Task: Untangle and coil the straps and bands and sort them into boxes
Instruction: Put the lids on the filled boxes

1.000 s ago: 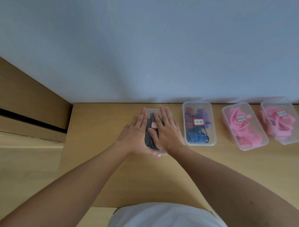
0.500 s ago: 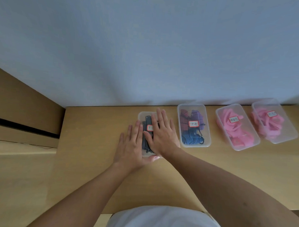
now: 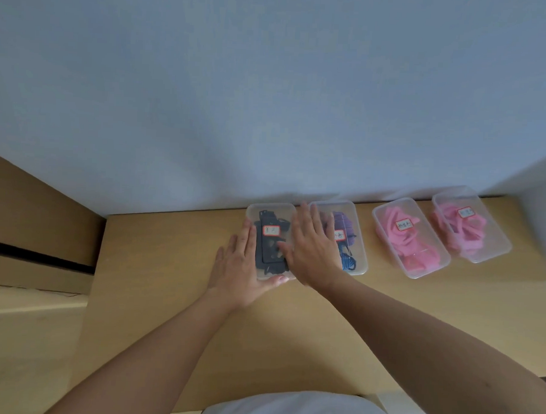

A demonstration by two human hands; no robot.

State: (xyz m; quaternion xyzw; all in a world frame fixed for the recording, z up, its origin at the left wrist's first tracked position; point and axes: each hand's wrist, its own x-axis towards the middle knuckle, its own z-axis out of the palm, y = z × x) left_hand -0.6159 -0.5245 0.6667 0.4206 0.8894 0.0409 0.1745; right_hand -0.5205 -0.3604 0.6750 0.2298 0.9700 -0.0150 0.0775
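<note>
Four clear lidded plastic boxes with small labels stand in a row along the wall on a wooden table (image 3: pixel 169 265). The leftmost box (image 3: pixel 270 213) holds dark straps. My left hand (image 3: pixel 239 266) lies flat with straight fingers along its left side, thumb against its near edge. My right hand (image 3: pixel 310 249) lies flat with straight fingers over the gap between that box and the second box (image 3: pixel 356 238), which holds blue, purple and red bands. Two boxes further right hold pink bands (image 3: pixel 411 241) (image 3: pixel 471 231).
A pale wall rises directly behind the boxes. The table's left edge drops beside a wooden panel (image 3: pixel 30 212). Bare tabletop lies in front of the boxes toward my body.
My left hand slid off the dark-strap box's lid to its left side. My right hand shifted right onto the gap between the first two boxes. The box lies closer to the wall.
</note>
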